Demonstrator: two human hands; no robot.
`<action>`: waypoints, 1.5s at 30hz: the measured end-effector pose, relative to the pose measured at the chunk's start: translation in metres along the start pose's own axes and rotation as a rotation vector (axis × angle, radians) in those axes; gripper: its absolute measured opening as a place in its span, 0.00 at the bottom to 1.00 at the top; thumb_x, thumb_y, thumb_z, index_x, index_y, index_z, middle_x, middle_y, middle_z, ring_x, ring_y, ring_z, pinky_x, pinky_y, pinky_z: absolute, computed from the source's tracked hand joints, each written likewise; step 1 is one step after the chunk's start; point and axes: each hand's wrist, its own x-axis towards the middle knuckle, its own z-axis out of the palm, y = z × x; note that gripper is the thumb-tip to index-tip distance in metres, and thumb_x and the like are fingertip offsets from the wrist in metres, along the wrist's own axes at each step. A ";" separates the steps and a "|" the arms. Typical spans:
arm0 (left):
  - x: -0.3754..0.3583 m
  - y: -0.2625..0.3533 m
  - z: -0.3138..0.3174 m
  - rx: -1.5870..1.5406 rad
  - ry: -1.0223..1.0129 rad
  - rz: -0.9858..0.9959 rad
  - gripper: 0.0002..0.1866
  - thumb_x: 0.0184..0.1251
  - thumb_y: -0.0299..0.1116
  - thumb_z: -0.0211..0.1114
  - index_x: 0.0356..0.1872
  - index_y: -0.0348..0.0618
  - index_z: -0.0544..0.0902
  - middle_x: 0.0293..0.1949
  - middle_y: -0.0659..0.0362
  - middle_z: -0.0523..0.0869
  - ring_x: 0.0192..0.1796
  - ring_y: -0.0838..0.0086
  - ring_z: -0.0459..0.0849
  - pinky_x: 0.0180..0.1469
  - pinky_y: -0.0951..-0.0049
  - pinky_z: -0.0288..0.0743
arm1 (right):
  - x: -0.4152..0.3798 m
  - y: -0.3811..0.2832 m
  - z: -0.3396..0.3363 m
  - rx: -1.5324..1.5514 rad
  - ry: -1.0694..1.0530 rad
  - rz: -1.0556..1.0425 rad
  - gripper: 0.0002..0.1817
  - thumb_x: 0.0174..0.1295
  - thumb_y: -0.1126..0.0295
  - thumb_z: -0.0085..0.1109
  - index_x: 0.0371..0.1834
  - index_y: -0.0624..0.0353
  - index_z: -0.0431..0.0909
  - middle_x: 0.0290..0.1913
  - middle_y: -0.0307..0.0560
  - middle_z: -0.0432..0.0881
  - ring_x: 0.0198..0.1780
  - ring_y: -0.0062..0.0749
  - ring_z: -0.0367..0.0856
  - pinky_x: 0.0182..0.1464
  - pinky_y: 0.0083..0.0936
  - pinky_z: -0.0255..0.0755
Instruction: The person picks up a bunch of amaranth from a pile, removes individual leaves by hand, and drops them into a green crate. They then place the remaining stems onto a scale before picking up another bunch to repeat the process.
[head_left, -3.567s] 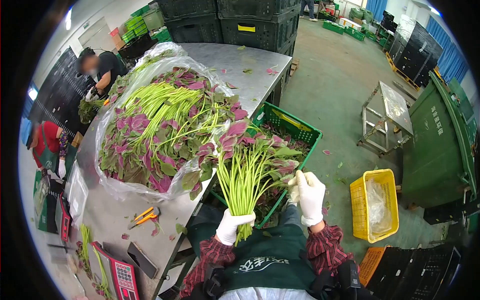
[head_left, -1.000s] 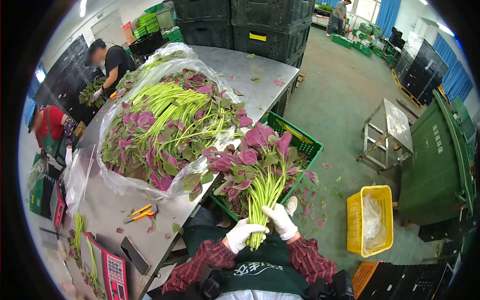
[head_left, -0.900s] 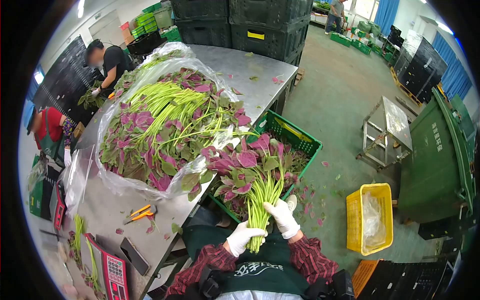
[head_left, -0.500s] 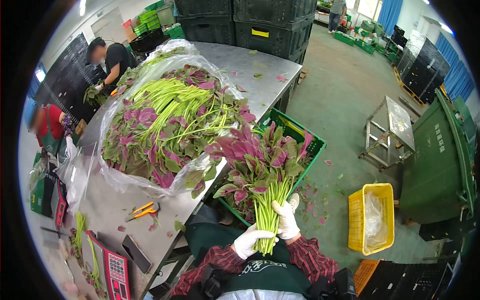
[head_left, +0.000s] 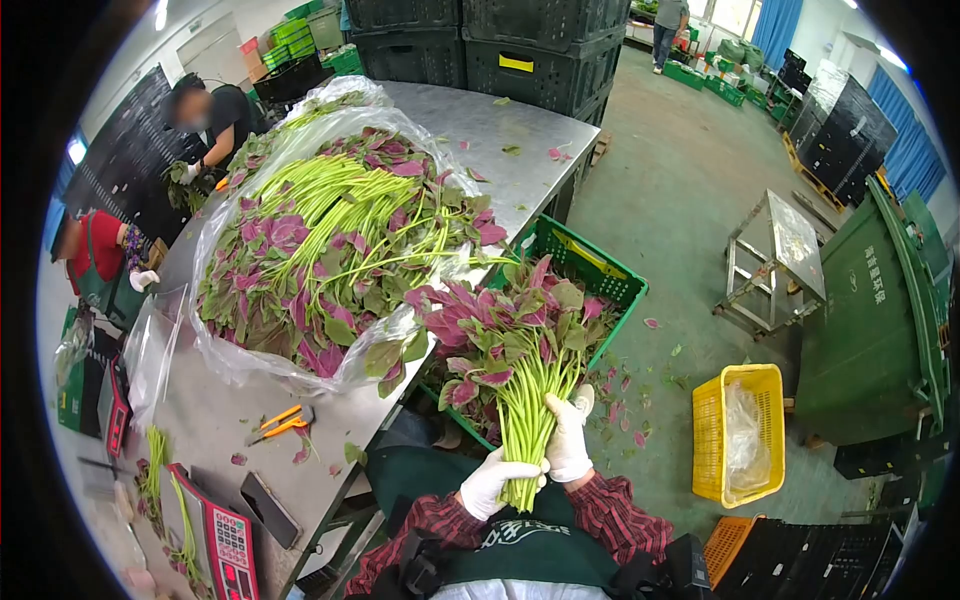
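Note:
A bunch of amaranth greens (head_left: 525, 415), with purple and green leaves and pale green stems, is held in front of my apron, its leaves pointing away. My white-gloved left hand (head_left: 492, 482) is closed round the lower stem ends. My right hand (head_left: 569, 440), gloved too, grips the stems from the right, a little higher up. Beneath the bunch is a green crate (head_left: 628, 305) with more leaves in it, partly hidden. On the table to the left, a large pile of amaranth (head_left: 335, 225) lies in an opened clear plastic bag (head_left: 225, 362).
The metal table (head_left: 330, 465) carries orange-handled shears (head_left: 285, 424), a phone (head_left: 271, 508) and a red scale (head_left: 232, 540). A yellow basket (head_left: 706, 440), metal stand (head_left: 795, 250) and green bin (head_left: 865, 340) stand right. Black crates (head_left: 540, 75) are stacked behind. Two people work at left.
The bunch has shifted slightly left and its leaf tops have dropped a little, with both hands still on the stems. At left, a co-worker's gloved hand has moved up.

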 end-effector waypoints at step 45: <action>-0.013 0.016 -0.028 0.049 -0.066 0.148 0.21 0.48 0.21 0.63 0.47 0.36 0.71 0.31 0.54 0.78 0.28 0.70 0.78 0.33 0.70 0.73 | 0.025 -0.043 0.030 -1.463 -0.142 -0.818 0.30 0.48 0.66 0.69 0.55 0.61 0.69 0.31 0.45 0.73 0.29 0.32 0.75 0.32 0.25 0.71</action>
